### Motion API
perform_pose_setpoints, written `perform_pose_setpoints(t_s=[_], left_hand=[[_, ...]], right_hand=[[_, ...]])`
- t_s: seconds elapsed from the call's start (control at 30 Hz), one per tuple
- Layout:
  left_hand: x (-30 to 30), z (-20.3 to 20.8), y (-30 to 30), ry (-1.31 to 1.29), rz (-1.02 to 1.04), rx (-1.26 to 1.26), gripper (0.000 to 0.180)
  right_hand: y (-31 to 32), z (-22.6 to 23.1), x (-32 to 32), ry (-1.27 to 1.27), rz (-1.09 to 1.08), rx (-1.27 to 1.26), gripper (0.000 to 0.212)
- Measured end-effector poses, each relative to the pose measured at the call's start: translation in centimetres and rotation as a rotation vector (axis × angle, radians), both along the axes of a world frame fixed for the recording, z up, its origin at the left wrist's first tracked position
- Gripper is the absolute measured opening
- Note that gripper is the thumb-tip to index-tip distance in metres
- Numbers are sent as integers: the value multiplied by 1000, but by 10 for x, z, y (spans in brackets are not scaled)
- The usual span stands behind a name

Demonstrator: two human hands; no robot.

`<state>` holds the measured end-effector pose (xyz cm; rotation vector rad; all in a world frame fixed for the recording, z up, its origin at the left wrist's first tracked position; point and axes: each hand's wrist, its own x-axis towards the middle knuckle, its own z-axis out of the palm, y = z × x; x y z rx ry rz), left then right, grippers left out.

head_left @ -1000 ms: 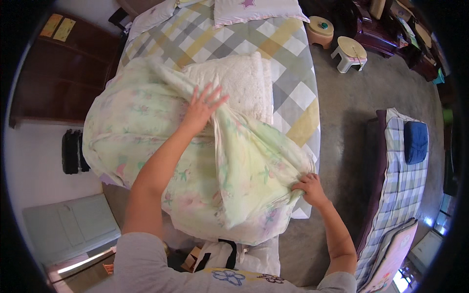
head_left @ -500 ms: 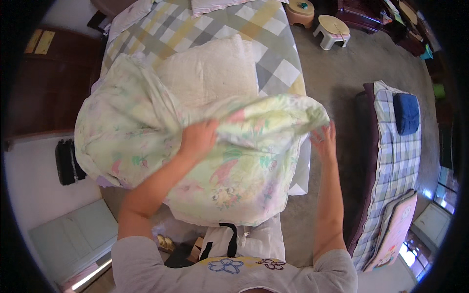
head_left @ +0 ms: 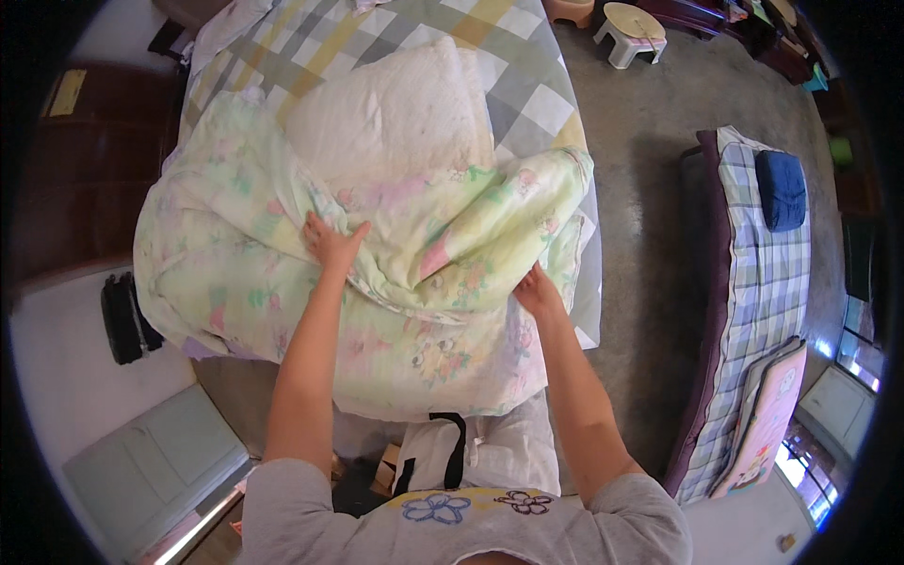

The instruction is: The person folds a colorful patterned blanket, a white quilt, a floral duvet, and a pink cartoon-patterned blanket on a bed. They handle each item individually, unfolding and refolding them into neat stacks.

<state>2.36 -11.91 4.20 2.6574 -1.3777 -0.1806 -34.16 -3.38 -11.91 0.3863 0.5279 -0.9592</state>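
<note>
A pale green floral duvet cover (head_left: 443, 353) lies bunched across the near end of the bed and hangs over its front edge. Its upper layer is folded back in loose waves. From beneath the fold, a cream quilt or wadding (head_left: 386, 118) shows on the far side. My left hand (head_left: 334, 243) rests on the cover left of the middle, fingers and thumb spread apart. Farther right, my right hand (head_left: 539, 292) is closed at the edge of the raised fold, its fingertips partly hidden in the cloth.
The bed (head_left: 527, 80) has a checked grey, yellow and white sheet. A white stool (head_left: 626, 47) stands beyond its right side. At the right, a narrow bed (head_left: 763, 273) carries a blue cushion (head_left: 782, 190) and a folded pink mat (head_left: 767, 414). A grey cabinet (head_left: 155, 471) is at lower left.
My right hand has come inward and nearer to me, from the cover's far right corner to the fold. My left hand has moved left and spread its fingers. The lifted cloth has settled lower.
</note>
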Motion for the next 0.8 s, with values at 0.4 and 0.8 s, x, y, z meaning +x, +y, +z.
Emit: perform_pose_setpoints(t_s=[0.4,0.8], left_hand=[[76,89,78,1292,386,-708,42],[80,41,257,1478,490,-117,50]], right_hand=[[-30,201,-119,972,-363,-159,30],[170,18,-134,1051,124,473,25]])
